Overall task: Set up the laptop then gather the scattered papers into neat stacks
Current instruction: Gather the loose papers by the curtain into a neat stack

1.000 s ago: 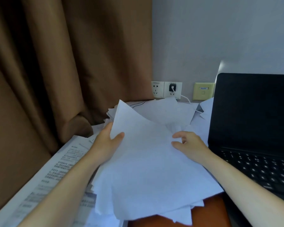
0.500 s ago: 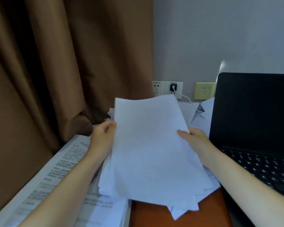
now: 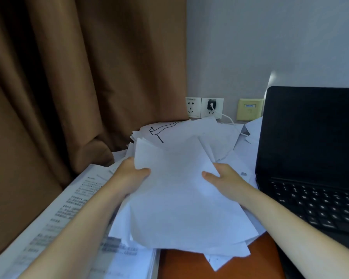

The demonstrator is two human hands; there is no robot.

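- Papers (image 3: pixel 181 208), a loose sheaf of white sheets with uneven edges, are held between both hands over the orange-brown desk (image 3: pixel 260 258), just left of the laptop (image 3: pixel 310 137), their lower corners fanned out of line
- The left hand (image 3: pixel 129 178) grips the sheaf's left edge, thumb pressed on top, fingers hidden beneath the sheets
- The right hand (image 3: pixel 226 180) grips the right edge the same way, thumb on top, fingers out of sight under the paper
- More white sheets lie piled behind the sheaf, among them a sheet with a black line drawing (image 3: pixel 169 131)
- Printed pages (image 3: pixel 69 208) of dark text lie flat at the desk's left side, under the left forearm
- The black laptop stands open at right, screen dark
- On the grey wall (image 3: pixel 270 47) behind, white sockets (image 3: pixel 192 107) carry a black plug (image 3: pixel 211 104) whose white cable (image 3: pixel 228 117) trails into the papers, beside a yellow wall plate (image 3: pixel 249 109)
- A brown curtain (image 3: pixel 79 77) hangs at left
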